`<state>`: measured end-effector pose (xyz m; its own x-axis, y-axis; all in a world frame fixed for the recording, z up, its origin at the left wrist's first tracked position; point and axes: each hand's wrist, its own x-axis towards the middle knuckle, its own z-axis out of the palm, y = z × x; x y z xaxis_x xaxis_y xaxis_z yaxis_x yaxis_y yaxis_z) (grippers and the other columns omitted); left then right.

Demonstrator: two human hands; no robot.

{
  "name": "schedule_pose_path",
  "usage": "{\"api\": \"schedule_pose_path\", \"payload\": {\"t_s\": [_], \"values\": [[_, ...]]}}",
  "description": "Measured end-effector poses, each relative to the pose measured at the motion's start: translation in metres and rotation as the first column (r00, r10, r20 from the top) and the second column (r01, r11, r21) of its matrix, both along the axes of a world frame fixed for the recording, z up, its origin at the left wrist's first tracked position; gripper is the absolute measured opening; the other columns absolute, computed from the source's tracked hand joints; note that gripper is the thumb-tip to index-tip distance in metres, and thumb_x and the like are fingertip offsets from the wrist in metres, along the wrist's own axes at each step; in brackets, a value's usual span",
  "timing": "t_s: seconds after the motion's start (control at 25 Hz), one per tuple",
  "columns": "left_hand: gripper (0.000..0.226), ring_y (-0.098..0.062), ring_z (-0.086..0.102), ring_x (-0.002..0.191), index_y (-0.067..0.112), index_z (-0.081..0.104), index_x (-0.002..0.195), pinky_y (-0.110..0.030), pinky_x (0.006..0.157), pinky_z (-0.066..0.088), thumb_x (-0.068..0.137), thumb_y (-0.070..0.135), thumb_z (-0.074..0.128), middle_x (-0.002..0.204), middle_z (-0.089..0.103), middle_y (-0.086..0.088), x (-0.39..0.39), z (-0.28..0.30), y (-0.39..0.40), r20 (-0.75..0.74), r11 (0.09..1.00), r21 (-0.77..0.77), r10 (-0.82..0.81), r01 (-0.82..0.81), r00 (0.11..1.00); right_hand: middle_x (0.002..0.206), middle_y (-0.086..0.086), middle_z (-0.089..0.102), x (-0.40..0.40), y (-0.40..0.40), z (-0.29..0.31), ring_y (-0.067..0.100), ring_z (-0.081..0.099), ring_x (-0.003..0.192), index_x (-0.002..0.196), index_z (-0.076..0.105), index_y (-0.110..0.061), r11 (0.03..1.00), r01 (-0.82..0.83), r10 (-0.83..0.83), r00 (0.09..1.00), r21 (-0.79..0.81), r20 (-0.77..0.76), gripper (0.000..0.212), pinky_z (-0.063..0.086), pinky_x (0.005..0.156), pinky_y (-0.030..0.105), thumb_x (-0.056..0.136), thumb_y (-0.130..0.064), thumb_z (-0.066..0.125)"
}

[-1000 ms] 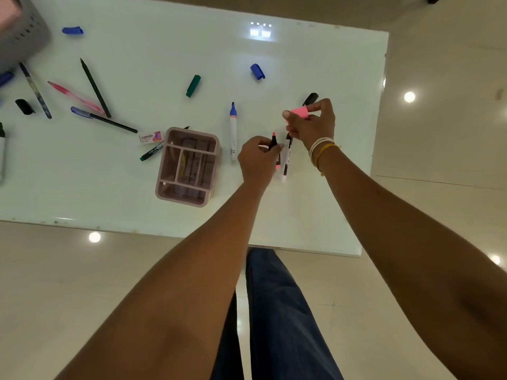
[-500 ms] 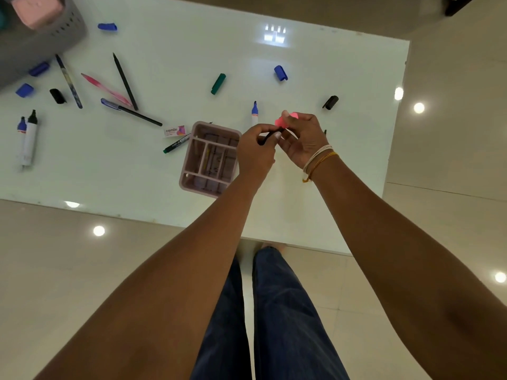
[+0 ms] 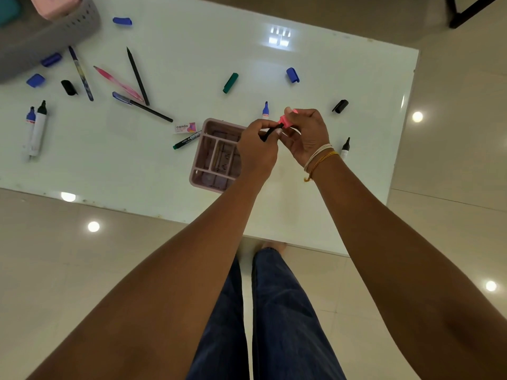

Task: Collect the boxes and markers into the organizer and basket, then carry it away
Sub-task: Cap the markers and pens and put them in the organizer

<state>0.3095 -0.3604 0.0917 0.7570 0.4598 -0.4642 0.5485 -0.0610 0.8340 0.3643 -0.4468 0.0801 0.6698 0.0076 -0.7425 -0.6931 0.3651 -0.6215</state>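
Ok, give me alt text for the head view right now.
Above a pink organizer on a white table, the left hand holds a black marker while the right hand presses a pink cap onto it. Loose pens, markers and caps lie scattered; a grey basket sits far left.

Dim, warm indoor light, with ceiling lamps mirrored as glare spots on the glossy floor (image 3: 93, 226) and near the table's (image 3: 192, 50) far edge, wide-angle bending at the frame borders.

A home or office room, which one unclear: a glossy white table (image 3: 192, 64) is standing on polished beige floor tiles (image 3: 55, 256) that are reflecting ceiling lights around it.
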Motion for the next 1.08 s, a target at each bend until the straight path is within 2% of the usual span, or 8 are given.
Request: {"api": "schedule_pose_path", "payload": {"t_s": [0.2, 0.36, 0.56, 0.68, 0.8, 0.88, 1.0, 1.08], "values": [[0.024, -0.028, 0.064, 0.098, 0.019, 0.045, 0.107, -0.042, 0.089, 0.056, 0.092, 0.007, 0.06, 0.114, 0.062, -0.016, 0.003, 0.001, -0.003, -0.09, 0.989, -0.146, -0.008, -0.005, 0.996, 0.083, 0.012, 0.066, -0.002, -0.001, -0.001, 0.029, 0.067, 0.075, 0.08, 0.06, -0.01, 0.985, -0.113, 0.121, 0.991, -0.133, 0.053, 0.015, 0.06, 0.065, 0.034, 0.082, -0.008, 0.074], [0.029, -0.032, 0.058, 0.114, 0.014, 0.041, 0.119, -0.043, 0.098, 0.052, 0.095, 0.005, 0.053, 0.124, 0.054, -0.017, 0.007, 0.005, -0.014, -0.171, 0.978, -0.209, -0.019, -0.017, 0.985, 0.088, 0.011, 0.064, -0.004, -0.002, -0.005, 0.033, 0.067, 0.083, 0.075, 0.06, -0.013, 0.96, -0.093, 0.115, 0.991, -0.264, 0.07, 0.016, 0.062, 0.077, 0.044, 0.084, -0.013, 0.073], [0.028, -0.034, 0.056, 0.118, 0.006, 0.042, 0.125, -0.041, 0.101, 0.047, 0.098, 0.009, 0.05, 0.126, 0.054, -0.018, 0.006, 0.006, -0.021, -0.215, 0.972, -0.231, -0.103, 0.052, 0.971, 0.073, 0.003, 0.064, -0.015, -0.013, -0.007, 0.022, 0.067, 0.073, 0.071, 0.062, -0.012, 0.934, -0.065, 0.121, 0.982, -0.351, 0.142, 0.017, 0.061, 0.065, 0.033, 0.085, -0.01, 0.071], [0.029, -0.03, 0.059, 0.102, 0.004, 0.041, 0.125, -0.032, 0.083, 0.053, 0.098, 0.011, 0.051, 0.125, 0.054, -0.019, 0.003, 0.001, -0.018, -0.208, 0.966, -0.239, -0.15, 0.099, 0.967, 0.075, 0.007, 0.067, -0.018, -0.017, -0.01, 0.022, 0.07, 0.073, 0.081, 0.064, -0.002, 0.913, -0.128, 0.211, 0.961, -0.387, 0.18, 0.012, 0.06, 0.061, 0.029, 0.085, -0.011, 0.072], [0.029, -0.016, 0.053, 0.084, 0.005, 0.04, 0.126, -0.019, 0.063, 0.051, 0.099, 0.009, 0.049, 0.126, 0.054, -0.02, 0.004, 0.002, -0.019, -0.19, 0.968, -0.239, -0.117, 0.069, 0.975, 0.083, 0.011, 0.07, -0.014, -0.016, -0.008, 0.031, 0.072, 0.083, 0.086, 0.066, -0.002, 0.882, -0.143, 0.259, 0.943, -0.449, 0.208, 0.014, 0.063, 0.067, 0.036, 0.083, -0.013, 0.074], [0.03, -0.019, 0.057, 0.094, 0.006, 0.04, 0.126, -0.024, 0.071, 0.056, 0.098, 0.005, 0.049, 0.126, 0.053, -0.018, 0.003, 0.005, -0.019, -0.162, 0.97, -0.24, -0.071, 0.031, 0.984, 0.092, 0.011, 0.073, -0.011, -0.011, -0.006, 0.029, 0.073, 0.087, 0.09, 0.067, -0.01, 0.854, -0.211, 0.34, 0.918, -0.476, 0.203, 0.012, 0.062, 0.075, 0.04, 0.082, -0.013, 0.075], [0.033, -0.023, 0.061, 0.106, 0.01, 0.045, 0.123, -0.038, 0.087, 0.058, 0.093, 0.005, 0.058, 0.124, 0.057, -0.015, -0.002, 0.007, -0.009, -0.067, 0.983, -0.18, -0.052, 0.039, 0.996, 0.104, 0.013, 0.072, -0.013, -0.001, 0.002, 0.027, 0.072, 0.092, 0.106, 0.065, -0.015, 0.828, -0.296, 0.429, 0.881, -0.476, 0.198, 0.027, 0.061, 0.083, 0.04, 0.081, -0.007, 0.073], [0.034, -0.016, 0.061, 0.101, 0.011, 0.052, 0.123, -0.03, 0.086, 0.057, 0.091, 0.008, 0.062, 0.119, 0.062, -0.007, -0.004, 0.011, 0.005, -0.024, 0.991, -0.045, -0.13, 0.129, 0.991, 0.108, 0.015, 0.07, -0.014, 0.005, 0.008, 0.026, 0.07, 0.094, 0.117, 0.064, -0.012, 0.855, -0.245, 0.381, 0.895, -0.458, 0.233, 0.036, 0.062, 0.078, 0.037, 0.083, -0.004, 0.071]]}}
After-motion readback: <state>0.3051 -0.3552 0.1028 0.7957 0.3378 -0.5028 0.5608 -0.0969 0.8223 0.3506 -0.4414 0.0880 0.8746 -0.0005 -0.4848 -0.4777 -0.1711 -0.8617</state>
